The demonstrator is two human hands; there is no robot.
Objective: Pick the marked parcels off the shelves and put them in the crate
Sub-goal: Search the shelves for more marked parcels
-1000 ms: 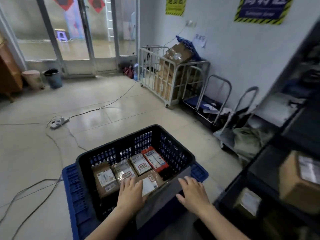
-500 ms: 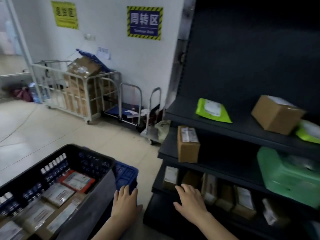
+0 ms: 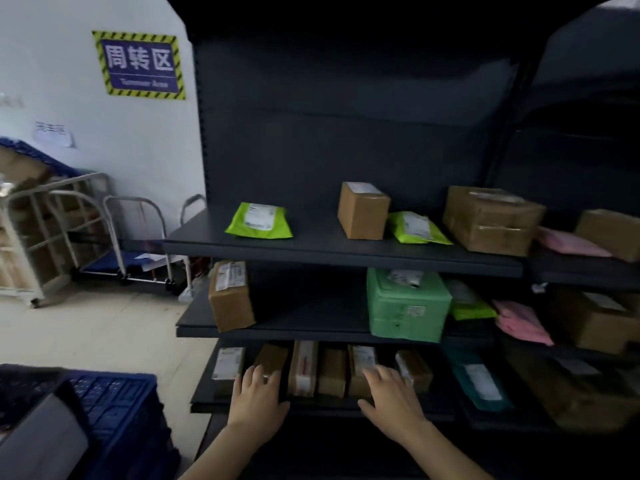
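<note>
reach | left hand (image 3: 258,398), right hand (image 3: 393,396): fingers (image 3: 255,375) spread, holding nothing | I'd read labels (image 3: 228,362) (blurred here) before gripping a bottom-shelf box (image 3: 304,368)

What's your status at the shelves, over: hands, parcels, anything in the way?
Left grip open, right grip open, both empty. Both at bottom-shelf parcel row, none picked. Black crate lower left; nothing in the way.

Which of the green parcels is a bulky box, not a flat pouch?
The pale green parcel on the middle shelf. The left lime-green pouch and right lime-green pouch on the top shelf lie flat.
</note>
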